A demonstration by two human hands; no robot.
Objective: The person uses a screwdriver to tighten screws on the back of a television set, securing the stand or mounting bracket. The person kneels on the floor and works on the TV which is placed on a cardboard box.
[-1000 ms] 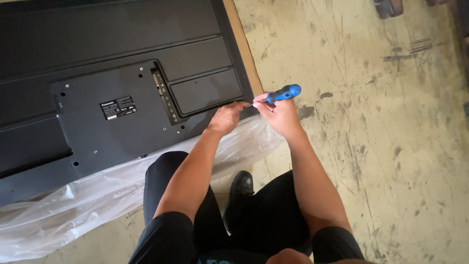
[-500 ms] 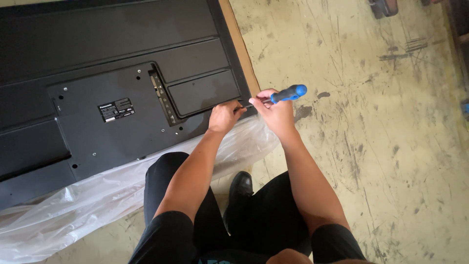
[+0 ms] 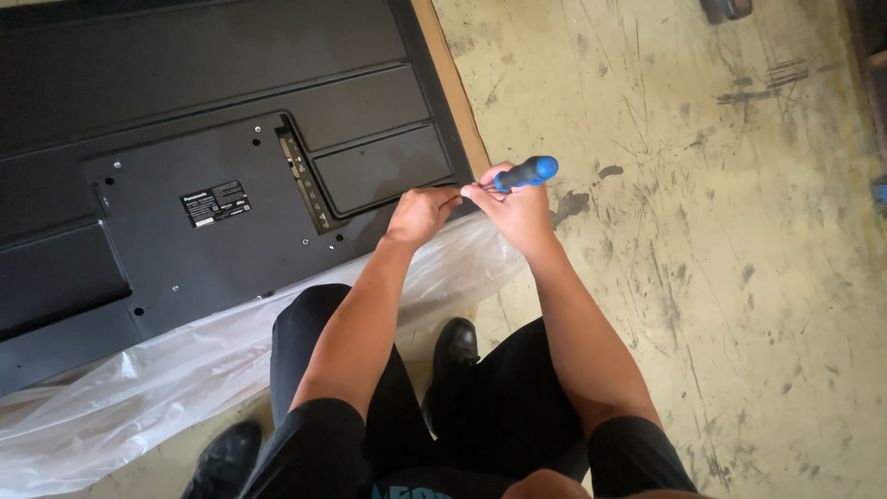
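**Hands Closed In at the Panel's Lower Right Corner**

Scuffed yellowish concrete floor [image 3: 721,277] fills the right of the frame; a large black flat-panel back cover [image 3: 231,185] lies face down at upper left, on one sheet of clear plastic wrap [image 3: 185,370].

Compared with a second ago, both hands have drawn together at the panel's lower right corner. The left hand [image 3: 418,214] now pinches its fingertips shut at the tip of the tool (whether a screw sits between them cannot be told). The right hand [image 3: 517,208] is clenched around one screwdriver [image 3: 522,173] with a blue-and-black handle, just right of centre, shaft pointing left toward the panel edge.

Count:
- Panels: one.
- Screwdrivers: one.
- Hands: two.
- Black shoes [image 3: 453,346]: two, lower centre and lower left.
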